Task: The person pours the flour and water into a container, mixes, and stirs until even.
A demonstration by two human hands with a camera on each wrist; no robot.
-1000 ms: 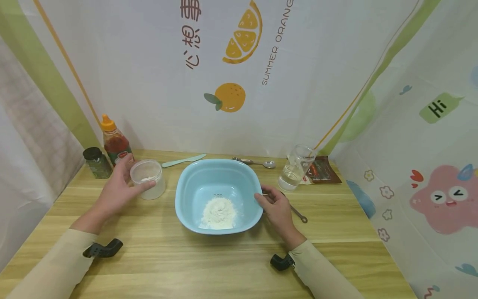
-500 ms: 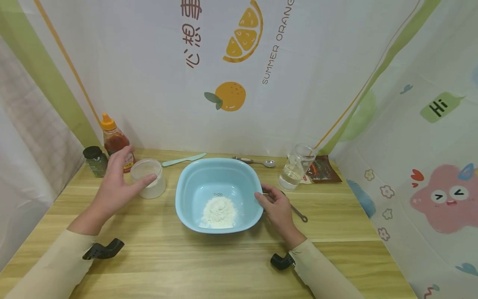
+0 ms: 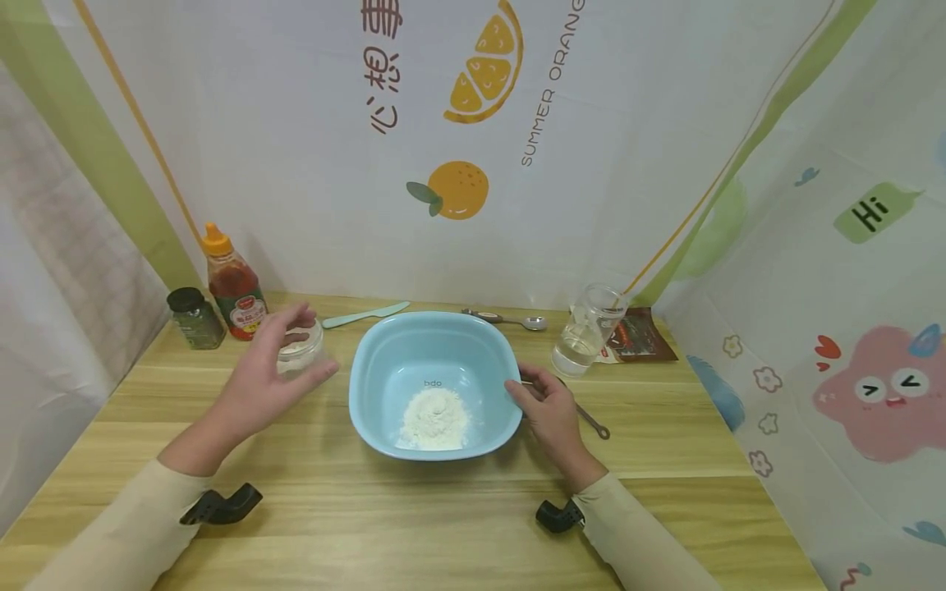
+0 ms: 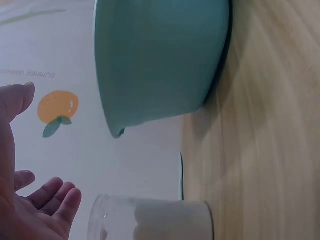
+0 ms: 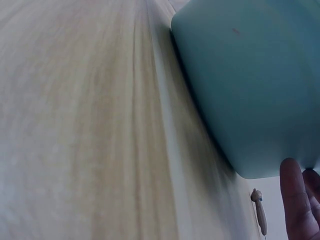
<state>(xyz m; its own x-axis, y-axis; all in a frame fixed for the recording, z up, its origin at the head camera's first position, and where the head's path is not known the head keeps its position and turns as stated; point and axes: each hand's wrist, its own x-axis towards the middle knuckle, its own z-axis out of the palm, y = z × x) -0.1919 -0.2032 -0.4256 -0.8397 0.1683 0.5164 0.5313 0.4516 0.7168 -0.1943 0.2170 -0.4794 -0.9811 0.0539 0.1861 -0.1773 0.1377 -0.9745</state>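
Observation:
A light blue bowl [image 3: 432, 382] with a heap of white flour [image 3: 434, 419] stands mid-table; its outer wall fills the left wrist view [image 4: 155, 60] and the right wrist view [image 5: 250, 85]. My left hand [image 3: 284, 361] hovers open, fingers spread, just in front of a clear plastic cup [image 3: 301, 349] holding some white powder [image 4: 170, 220]; it does not touch the cup. My right hand [image 3: 543, 402] rests at the bowl's right rim, its curled fingers [image 5: 296, 200] over a thin metal spoon [image 3: 591, 423] lying on the table.
At the back left stand a red sauce bottle [image 3: 231, 287] and a dark jar [image 3: 194, 317]. A mint spatula [image 3: 364, 315], a second spoon [image 3: 506, 319], a glass jar with water [image 3: 587, 330] and a brown packet [image 3: 639, 336] lie behind the bowl.
My left hand has let go of the plastic cup, opened and drifted right. The cup stands on the table. The right hand and the bowl have not moved.

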